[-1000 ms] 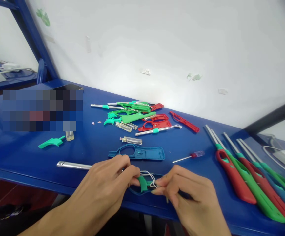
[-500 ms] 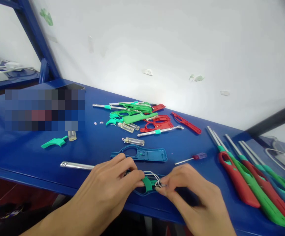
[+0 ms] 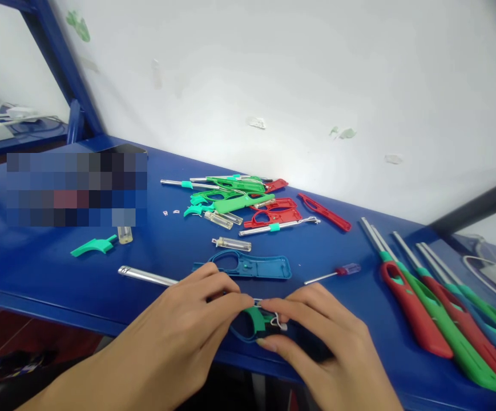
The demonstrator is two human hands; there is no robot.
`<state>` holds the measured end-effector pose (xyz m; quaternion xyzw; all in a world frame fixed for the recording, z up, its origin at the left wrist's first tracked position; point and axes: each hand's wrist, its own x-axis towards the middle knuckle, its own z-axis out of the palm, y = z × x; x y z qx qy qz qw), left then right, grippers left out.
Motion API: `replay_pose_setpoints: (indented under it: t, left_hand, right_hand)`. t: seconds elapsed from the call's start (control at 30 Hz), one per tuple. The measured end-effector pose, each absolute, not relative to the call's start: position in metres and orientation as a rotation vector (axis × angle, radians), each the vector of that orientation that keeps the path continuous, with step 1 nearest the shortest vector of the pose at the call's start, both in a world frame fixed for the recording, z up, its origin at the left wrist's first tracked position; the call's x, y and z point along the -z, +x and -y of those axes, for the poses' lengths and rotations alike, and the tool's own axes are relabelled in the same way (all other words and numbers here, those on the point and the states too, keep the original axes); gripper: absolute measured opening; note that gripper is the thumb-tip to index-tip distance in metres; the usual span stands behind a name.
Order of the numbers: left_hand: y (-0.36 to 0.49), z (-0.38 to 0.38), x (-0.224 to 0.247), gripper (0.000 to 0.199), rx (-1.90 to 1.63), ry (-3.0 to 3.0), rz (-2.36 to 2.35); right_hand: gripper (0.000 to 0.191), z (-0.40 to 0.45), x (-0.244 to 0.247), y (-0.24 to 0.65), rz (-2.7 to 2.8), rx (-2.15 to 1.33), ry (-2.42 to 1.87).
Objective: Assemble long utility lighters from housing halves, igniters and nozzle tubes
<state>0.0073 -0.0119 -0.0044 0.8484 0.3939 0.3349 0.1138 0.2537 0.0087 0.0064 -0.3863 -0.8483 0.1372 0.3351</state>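
A half-built blue long-neck lighter (image 3: 240, 331), with an open handle shell, lies under both hands near the table's front edge. Its metal tube (image 3: 145, 275) sticks out to the left. Inside the shell are a green trigger (image 3: 256, 321) and loose white wires (image 3: 277, 321). My left hand (image 3: 200, 314) is closed over the tube end and the shell's far edge; its palm side is hidden. My right hand (image 3: 325, 331) spans the shell, index fingertip on the wires along the far side and thumb at the near edge. Just beyond lies the matching blue half shell (image 3: 269, 267).
A clear fuel tank (image 3: 233, 244) and a pile of red and green lighter parts (image 3: 239, 200) lie farther back. A screwdriver (image 3: 333, 274) is right of centre, several whole lighters (image 3: 419, 314) at far right. On the left are a green trigger piece (image 3: 96, 245) and another tank (image 3: 125, 235).
My right index finger has moved left and up along the wires, while the thumb has dropped to the shell's near edge. The tube has shifted right and its tip has risen.
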Motion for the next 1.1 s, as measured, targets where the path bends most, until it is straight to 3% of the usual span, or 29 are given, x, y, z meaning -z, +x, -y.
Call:
replay_pose_setpoints:
  t: [0.33,0.53,0.8,1.1]
  left_hand:
    - [-0.002,0.012,-0.004,0.036,-0.965,2.477,-1.180]
    - [-0.011,0.004,-0.010,0.025,-0.905,2.511,-1.264]
    - [-0.002,-0.002,-0.007,0.038,-0.995,2.558,-1.264]
    - [0.006,0.005,-0.002,0.025,-1.002,2.489,-1.341]
  right_hand:
    - [0.013,-0.011,-0.004,0.251,2.242,-0.329,-0.986]
    - [0.011,-0.010,-0.003,0.251,2.224,-0.322,-1.001]
    - [0.009,-0.008,-0.004,0.250,2.207,-0.218,-1.002]
    - [0.010,-0.008,-0.003,0.249,2.194,-0.210,-1.057]
